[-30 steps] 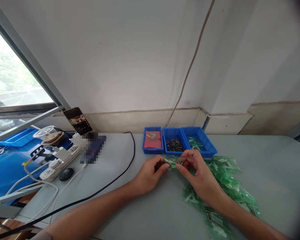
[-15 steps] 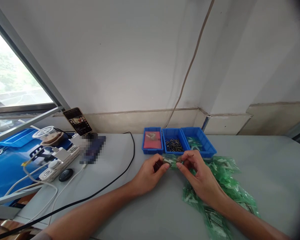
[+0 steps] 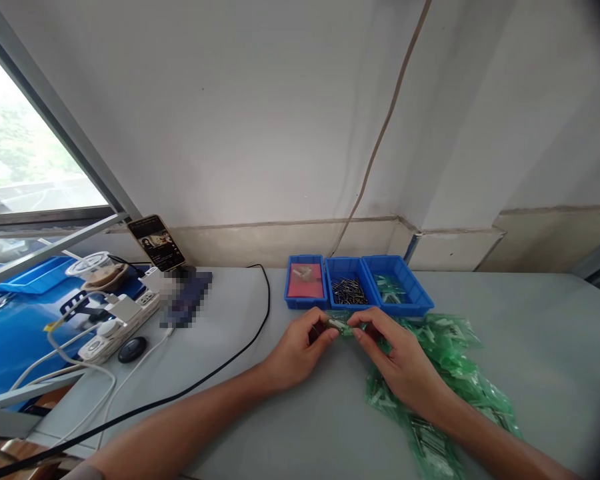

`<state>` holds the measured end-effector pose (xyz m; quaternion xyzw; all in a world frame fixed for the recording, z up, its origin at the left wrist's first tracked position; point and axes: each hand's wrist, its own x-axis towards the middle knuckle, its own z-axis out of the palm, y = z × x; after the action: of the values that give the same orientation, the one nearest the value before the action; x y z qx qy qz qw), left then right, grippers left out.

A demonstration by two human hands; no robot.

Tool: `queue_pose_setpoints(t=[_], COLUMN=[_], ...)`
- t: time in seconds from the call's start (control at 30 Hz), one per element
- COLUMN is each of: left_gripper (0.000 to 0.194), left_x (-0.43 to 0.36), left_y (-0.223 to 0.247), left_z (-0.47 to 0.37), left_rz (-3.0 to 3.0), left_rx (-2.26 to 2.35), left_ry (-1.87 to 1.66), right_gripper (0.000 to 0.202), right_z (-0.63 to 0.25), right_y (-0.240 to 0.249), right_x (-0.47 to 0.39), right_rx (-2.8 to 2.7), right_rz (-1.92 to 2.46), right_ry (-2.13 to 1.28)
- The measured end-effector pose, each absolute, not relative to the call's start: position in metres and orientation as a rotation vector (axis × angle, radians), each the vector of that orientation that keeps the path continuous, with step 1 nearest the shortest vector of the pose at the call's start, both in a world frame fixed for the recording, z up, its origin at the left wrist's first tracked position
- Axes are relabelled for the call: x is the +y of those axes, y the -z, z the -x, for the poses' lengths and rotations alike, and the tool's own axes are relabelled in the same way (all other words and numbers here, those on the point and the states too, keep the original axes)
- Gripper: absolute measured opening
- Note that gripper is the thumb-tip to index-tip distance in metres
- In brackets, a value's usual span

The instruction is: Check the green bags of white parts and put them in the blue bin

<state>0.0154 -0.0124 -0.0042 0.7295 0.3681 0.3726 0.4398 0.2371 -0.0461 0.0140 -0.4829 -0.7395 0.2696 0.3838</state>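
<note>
Just in front of the blue trays (image 3: 415, 293), over the table (image 3: 300, 433): green packet (image 3: 339, 326) pinched at either end by left hand (image 3: 298, 348) and right hand (image 3: 399, 352). Likely light, soft, slippery; ends suit gripping.

A small-parts workshop corner is being suggested by a grey desk (image 3: 535, 340), where slim metal pieces (image 3: 349, 292) are being kept in a blue tray (image 3: 342, 266) beside green plastic packets (image 3: 455, 363). Plugs (image 3: 123, 307) are being held by a power strip (image 3: 144, 312).
</note>
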Motion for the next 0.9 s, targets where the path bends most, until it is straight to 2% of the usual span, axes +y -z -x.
queue_pose_setpoints(t=[0.5,0.73,0.9], left_gripper=[0.033,0.034,0.036], left_x=[-0.013,-0.013,-0.014], left_y=[0.003,0.005,0.003], left_z=[-0.015,-0.015,-0.016], left_rz=[-1.838,-1.79,-1.752], left_rx=[0.93,0.872,0.79], left_ry=[-0.919,-0.894,-0.872], right_gripper=[0.02,0.016,0.031], right_z=[-0.238,-0.255,-0.272], right_y=[-0.018,-0.054,-0.071], right_x=[-0.043,-0.038,-0.06], right_rx=[-1.914,-2.084,-2.086], right_rz=[1.257,1.31,1.444], right_ry=[-0.719,-0.895,-0.951])
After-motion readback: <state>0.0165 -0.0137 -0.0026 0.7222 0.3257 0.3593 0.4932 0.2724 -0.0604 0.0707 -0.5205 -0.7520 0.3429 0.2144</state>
